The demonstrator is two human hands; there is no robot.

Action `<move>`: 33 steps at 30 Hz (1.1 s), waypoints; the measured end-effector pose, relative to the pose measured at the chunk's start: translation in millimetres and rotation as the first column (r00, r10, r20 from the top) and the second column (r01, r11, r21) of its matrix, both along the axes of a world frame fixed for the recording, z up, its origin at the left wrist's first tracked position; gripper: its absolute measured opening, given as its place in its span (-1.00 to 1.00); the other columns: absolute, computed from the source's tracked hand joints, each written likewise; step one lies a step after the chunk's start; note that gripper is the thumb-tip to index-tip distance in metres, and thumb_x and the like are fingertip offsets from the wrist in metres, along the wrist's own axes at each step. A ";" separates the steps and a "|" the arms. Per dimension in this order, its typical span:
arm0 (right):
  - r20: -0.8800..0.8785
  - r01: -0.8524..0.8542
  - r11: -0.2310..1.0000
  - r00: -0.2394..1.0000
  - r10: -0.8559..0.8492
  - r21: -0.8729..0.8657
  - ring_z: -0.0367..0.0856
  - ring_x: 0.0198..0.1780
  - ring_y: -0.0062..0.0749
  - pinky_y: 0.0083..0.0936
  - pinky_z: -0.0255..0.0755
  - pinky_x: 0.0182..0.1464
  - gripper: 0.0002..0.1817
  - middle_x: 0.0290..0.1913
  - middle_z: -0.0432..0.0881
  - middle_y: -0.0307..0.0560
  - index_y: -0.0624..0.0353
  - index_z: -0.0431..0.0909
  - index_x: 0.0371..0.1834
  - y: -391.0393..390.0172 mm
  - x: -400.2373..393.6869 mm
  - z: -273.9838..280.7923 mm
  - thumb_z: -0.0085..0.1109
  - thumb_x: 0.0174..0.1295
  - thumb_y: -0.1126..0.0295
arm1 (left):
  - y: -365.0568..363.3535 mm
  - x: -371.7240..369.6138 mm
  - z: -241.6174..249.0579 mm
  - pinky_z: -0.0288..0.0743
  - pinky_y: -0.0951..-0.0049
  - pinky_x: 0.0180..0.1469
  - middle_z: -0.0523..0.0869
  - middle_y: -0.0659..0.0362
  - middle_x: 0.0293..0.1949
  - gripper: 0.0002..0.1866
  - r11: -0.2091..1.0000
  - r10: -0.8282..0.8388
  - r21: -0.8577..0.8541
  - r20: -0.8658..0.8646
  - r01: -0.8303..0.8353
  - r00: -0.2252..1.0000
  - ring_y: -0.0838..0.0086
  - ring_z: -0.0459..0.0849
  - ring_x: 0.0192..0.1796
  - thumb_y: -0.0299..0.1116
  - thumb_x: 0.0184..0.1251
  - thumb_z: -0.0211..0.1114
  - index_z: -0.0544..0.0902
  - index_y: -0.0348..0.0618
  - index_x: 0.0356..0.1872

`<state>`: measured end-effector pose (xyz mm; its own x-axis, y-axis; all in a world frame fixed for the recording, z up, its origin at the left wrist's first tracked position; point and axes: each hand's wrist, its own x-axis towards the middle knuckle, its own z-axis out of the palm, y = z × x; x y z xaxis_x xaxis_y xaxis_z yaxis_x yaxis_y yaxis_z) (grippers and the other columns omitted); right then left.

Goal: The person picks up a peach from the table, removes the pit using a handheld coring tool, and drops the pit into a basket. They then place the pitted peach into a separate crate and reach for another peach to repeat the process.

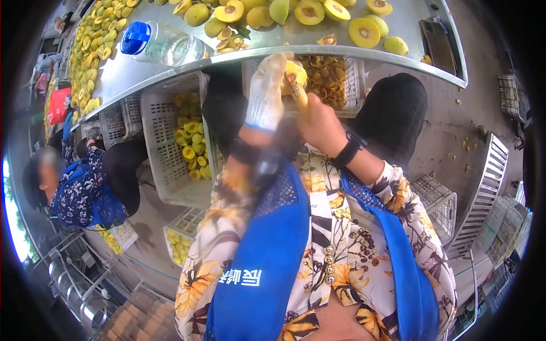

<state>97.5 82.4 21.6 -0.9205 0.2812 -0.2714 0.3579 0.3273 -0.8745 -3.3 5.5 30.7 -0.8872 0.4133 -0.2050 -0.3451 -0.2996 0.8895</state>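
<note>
My left hand, in a white knit glove, is closed around a yellow peach half just past the near edge of the metal table. Bare and wearing a dark wristband, my right hand grips a small tool with a pale handle. Its metal end meets the cut face of the fruit; the exact shape of the tip is hidden. Under my hands, a white crate holds brown pit pieces and scraps. Peaches, some halved with brown centres, lie on the table beyond.
A clear jug with a blue lid lies on the metal table. Left of my legs, a crate holds yellow halves. A dark flat object rests at the table's right end. Another person sits at left.
</note>
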 end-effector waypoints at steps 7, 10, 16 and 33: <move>-0.044 -0.005 0.998 0.999 0.001 -0.070 0.56 -0.39 0.08 -0.25 0.42 -0.32 -0.72 -0.48 0.53 0.26 0.37 0.37 -0.22 -9.0 2.2 -4.1 0.05 0.10 0.36 | 0.0 0.9 -2.5 0.47 0.43 -0.51 0.63 0.07 -0.36 -0.68 0.995 0.049 0.054 0.424 -0.079 0.904 0.39 0.59 -0.48 -0.14 0.25 0.22 0.51 -0.19 -0.19; -0.043 -0.017 0.999 0.999 0.015 -0.044 0.57 -0.44 -0.03 -0.29 0.42 -0.36 -0.71 -0.51 0.53 0.21 0.38 0.37 -0.25 -9.9 3.5 -8.2 0.05 0.10 0.34 | 1.5 0.6 -2.2 0.41 0.44 -0.59 0.63 0.03 -0.43 -0.68 0.999 0.025 0.031 0.456 -0.044 0.890 0.37 0.54 -0.58 -0.13 0.23 0.22 0.52 -0.23 -0.27; 0.144 -0.017 0.893 0.985 0.092 -0.451 0.41 -0.69 -0.52 -0.54 0.27 -0.68 -0.78 -0.58 0.45 -0.12 0.30 0.34 -0.23 0.9 2.9 6.7 0.01 0.12 0.40 | 2.9 2.2 -11.0 0.45 0.47 -0.56 0.61 0.02 -0.52 -0.70 0.995 0.024 -0.104 0.241 0.001 0.970 0.38 0.55 -0.61 -0.18 0.25 0.19 0.54 -0.27 -0.31; 0.052 0.008 0.430 0.995 0.090 -0.903 0.17 -0.81 -0.64 -0.64 0.09 -0.75 -0.79 -0.66 0.31 -0.26 0.19 0.35 -0.16 26.7 -4.7 -18.0 0.07 0.16 0.43 | -102.1 -59.0 -15.3 0.55 0.40 -0.41 0.65 0.05 -0.36 -0.63 0.742 0.477 -0.382 -0.276 -0.551 0.834 0.34 0.63 -0.39 -0.10 0.20 0.24 0.61 -0.28 -0.29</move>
